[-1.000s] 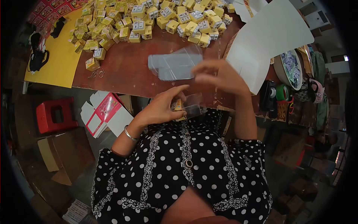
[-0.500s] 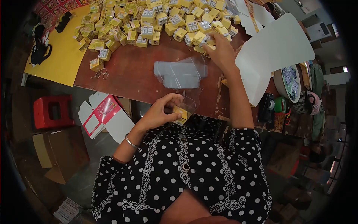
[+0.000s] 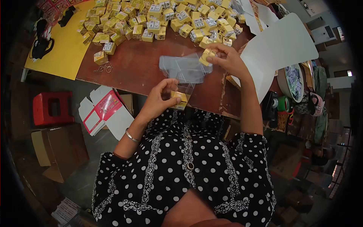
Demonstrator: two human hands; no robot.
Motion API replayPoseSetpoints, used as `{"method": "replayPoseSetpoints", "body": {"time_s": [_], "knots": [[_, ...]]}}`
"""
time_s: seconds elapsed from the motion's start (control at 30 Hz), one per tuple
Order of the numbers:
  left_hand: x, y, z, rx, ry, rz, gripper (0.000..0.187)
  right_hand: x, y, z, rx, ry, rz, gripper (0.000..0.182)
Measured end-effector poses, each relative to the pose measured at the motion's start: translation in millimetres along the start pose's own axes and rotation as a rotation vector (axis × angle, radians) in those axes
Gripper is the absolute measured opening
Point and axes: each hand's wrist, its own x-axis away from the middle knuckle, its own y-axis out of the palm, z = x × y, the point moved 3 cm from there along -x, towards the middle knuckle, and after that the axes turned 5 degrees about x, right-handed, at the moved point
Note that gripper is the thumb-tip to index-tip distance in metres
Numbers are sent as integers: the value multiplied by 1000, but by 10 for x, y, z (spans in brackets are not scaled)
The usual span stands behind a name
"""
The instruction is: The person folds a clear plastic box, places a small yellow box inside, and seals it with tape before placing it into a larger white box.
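My left hand [image 3: 153, 102] grips a small clear plastic box [image 3: 180, 101] with yellow print at its lower end, close to the table's front edge. Its upper part is see-through and looks unfilled. In my right hand [image 3: 231, 62] is a small yellow cube [image 3: 206, 57], pinched between thumb and fingers above the table. Just below that cube lies a stack of flat clear plastic sleeves [image 3: 179, 68]. At the back, a heap of yellow cubes [image 3: 189, 19], several with grey-white tops and some with metal rings, covers the table.
The brown table [image 3: 130, 73] has a yellow sheet [image 3: 72, 41] on its left. White cardboard [image 3: 283, 45] rises at the right, near a basin [image 3: 291, 85] of wrapped items and green tape [image 3: 283, 103]. A red stool [image 3: 53, 108] and an opened carton [image 3: 104, 109] are on the left.
My right hand has drawn back from the heap toward me with a yellow cube in it. My left hand and the clear box have moved slightly up and left. The view has shifted slightly.
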Motion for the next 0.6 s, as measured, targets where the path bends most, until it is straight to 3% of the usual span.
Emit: {"method": "replayPoseSetpoints", "body": {"time_s": [0.1,0.17,0.3,0.6], "knots": [[-5,76,-12,4,-11,-36,56,294,-20,15,-103,63,-160,38],[6,136,-37,-9,-23,-74,56,450,-85,-88,259,145,-350,44],[5,242,-109,-6,-36,-100,55,626,-121,-300,565,248,-373,37],[23,217,-118,-46,-33,-120,51,736,-120,-447,508,-191,-289,35]]}}
